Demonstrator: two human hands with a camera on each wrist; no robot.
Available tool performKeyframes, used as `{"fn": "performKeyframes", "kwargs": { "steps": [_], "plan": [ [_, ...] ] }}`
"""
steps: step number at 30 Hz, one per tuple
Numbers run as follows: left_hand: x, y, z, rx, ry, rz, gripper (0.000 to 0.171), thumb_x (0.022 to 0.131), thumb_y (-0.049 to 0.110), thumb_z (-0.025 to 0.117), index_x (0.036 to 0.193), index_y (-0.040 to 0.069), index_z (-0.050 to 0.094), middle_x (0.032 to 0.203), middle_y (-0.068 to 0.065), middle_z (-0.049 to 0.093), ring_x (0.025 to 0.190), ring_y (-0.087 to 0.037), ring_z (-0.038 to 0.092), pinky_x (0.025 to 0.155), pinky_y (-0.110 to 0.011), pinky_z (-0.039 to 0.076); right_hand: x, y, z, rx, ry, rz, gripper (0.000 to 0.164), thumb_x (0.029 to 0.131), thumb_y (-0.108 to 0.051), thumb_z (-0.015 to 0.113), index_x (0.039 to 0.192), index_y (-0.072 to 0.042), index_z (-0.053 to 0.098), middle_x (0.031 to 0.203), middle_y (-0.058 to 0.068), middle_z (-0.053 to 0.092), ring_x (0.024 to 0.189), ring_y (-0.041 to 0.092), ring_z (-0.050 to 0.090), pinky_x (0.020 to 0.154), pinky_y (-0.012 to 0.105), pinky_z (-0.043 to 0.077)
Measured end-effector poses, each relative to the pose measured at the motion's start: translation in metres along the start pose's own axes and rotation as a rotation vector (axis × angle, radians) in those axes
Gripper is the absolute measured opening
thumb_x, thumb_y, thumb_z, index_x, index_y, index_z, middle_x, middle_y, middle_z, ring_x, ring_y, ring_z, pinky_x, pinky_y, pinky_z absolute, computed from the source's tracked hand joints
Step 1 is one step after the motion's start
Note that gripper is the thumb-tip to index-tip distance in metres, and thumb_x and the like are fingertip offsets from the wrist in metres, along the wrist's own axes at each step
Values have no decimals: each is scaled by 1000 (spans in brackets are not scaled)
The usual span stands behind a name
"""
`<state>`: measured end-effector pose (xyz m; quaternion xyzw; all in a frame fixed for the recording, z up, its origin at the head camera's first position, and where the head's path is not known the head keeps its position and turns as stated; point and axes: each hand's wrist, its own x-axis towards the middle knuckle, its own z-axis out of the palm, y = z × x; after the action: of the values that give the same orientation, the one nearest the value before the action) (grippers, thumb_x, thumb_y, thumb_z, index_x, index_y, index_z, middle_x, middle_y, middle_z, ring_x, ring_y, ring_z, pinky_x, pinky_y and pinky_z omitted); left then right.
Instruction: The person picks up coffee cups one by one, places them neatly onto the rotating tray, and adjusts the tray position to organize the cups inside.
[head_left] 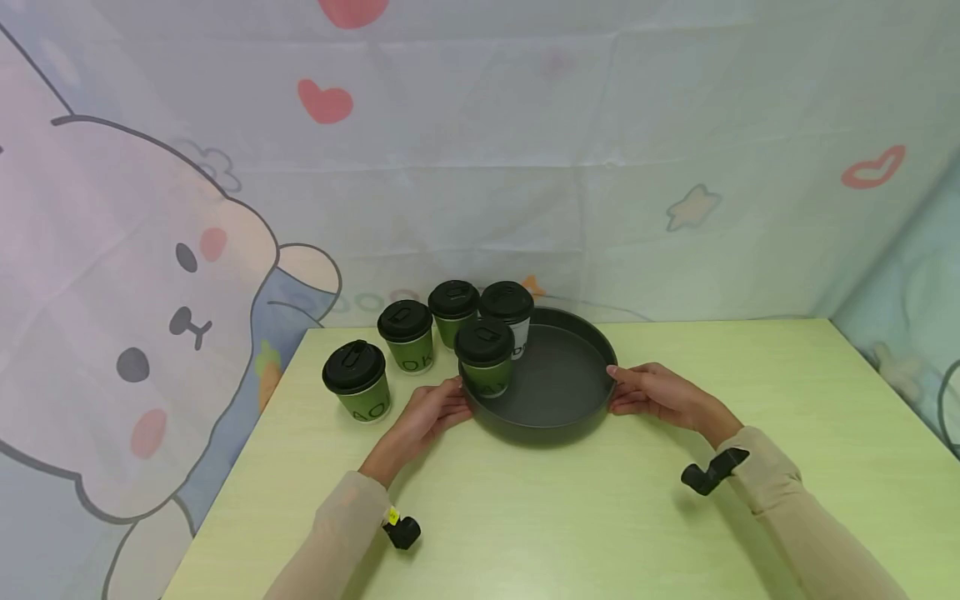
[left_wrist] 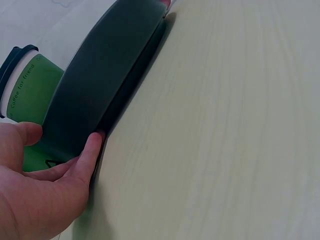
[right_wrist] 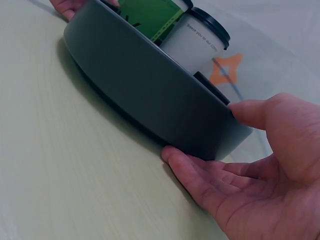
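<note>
A round dark grey pan [head_left: 558,392] stands between my two hands, with a green paper cup [head_left: 486,377] and a white paper cup [head_left: 520,336] in its left part, both under black lids. My left hand [head_left: 429,417] grips the pan's left side, thumb at the rim and fingers low along the wall. On the opposite side my right hand [head_left: 663,396] holds the pan the same way. In the right wrist view, the right thumb [right_wrist: 252,114] lies at the rim and the fingers [right_wrist: 192,175] reach under the bottom edge.
Left of the pan, three more green cups with black lids stand on the pale table [head_left: 525,525]: a near one [head_left: 360,392], a middle one [head_left: 407,342] and a far one [head_left: 452,312]. A printed cloth [head_left: 480,167] hangs behind the table.
</note>
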<state>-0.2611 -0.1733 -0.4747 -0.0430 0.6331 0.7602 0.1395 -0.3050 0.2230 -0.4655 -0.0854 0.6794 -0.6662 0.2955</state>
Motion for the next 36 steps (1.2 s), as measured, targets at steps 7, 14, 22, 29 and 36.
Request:
{"fn": "performKeyframes", "kwargs": {
  "steps": [7, 14, 22, 29, 36],
  "plan": [
    [-7, 4, 0, 28, 3, 9, 46, 109, 21, 53, 131, -20, 52, 116, -24, 64, 106, -28, 69, 102, -38, 54, 2, 3, -1, 6, 4, -2, 52, 111, -28, 53, 130, 19, 49, 104, 18, 69, 91, 21, 72, 91, 34, 60],
    [-34, 29, -6, 424, 46, 172, 45, 108, 18, 53, 137, -16, 55, 130, -32, 62, 120, -41, 64, 107, -44, 51, 2, 4, 1, -7, 0, -14, 56, 111, -30, 53, 134, 20, 46, 106, 17, 69, 96, 22, 71, 94, 34, 59],
    [-69, 80, -20, 823, 201, 625, 33, 104, 24, 67, 128, 1, 70, 117, -16, 73, 108, -29, 71, 95, -44, 58, 1, 4, 0, -15, -15, -28, 56, 111, -29, 52, 134, 22, 46, 104, 16, 69, 94, 21, 71, 92, 33, 59],
    [-67, 90, -51, 1180, 374, 753, 66, 94, 38, 76, 145, 1, 55, 145, -22, 52, 135, -43, 47, 106, -62, 45, 2, 5, -1, -7, -11, -23, 57, 111, -30, 53, 134, 22, 46, 103, 16, 70, 93, 21, 72, 92, 33, 59],
    [-53, 74, -81, 1365, 498, 687, 93, 84, 52, 78, 154, 1, 43, 152, -30, 38, 139, -52, 34, 112, -67, 32, 3, 5, -2, 4, -10, -21, 56, 111, -30, 54, 133, 20, 48, 104, 16, 69, 93, 21, 72, 91, 33, 60]
  ]
}}
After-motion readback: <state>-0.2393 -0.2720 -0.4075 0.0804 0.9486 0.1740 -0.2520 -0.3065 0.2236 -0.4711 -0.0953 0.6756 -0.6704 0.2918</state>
